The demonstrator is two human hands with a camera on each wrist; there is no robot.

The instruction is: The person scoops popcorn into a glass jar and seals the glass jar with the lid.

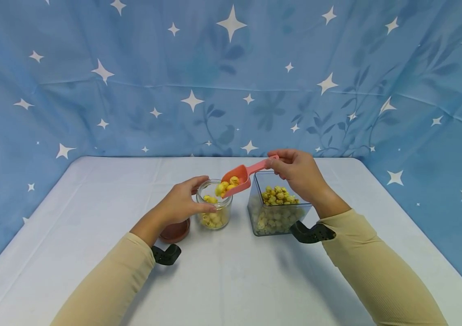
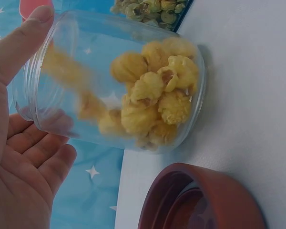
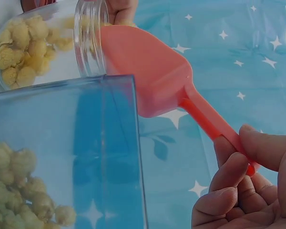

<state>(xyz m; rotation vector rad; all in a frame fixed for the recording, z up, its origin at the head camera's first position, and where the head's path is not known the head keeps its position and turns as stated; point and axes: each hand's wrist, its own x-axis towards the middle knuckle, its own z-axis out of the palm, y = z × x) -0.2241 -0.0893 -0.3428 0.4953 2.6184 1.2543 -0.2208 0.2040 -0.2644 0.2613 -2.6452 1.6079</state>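
My left hand [image 1: 180, 201] holds a clear jar [image 1: 223, 216] by its rim, thumb on the near side and fingers behind. The jar stands upright on the table, with yellow popcorn [image 2: 148, 95] heaped at its bottom. Blurred pieces show between its mouth and the heap in the left wrist view. My right hand [image 1: 298, 172] pinches the end of the handle of a pink scoop [image 3: 152, 71]. The scoop tilts down to the left, its front edge over the jar's mouth, with several popcorn pieces [image 1: 232, 182] still on it.
Right of the jar stands a clear square container [image 1: 260, 226] with more popcorn [image 1: 277, 195], below my right hand. A reddish-brown round lid [image 1: 177, 233] lies on the white table [image 1: 231, 276], left of the jar and partly behind my left hand. A blue star-patterned curtain [image 1: 231, 68] hangs behind.
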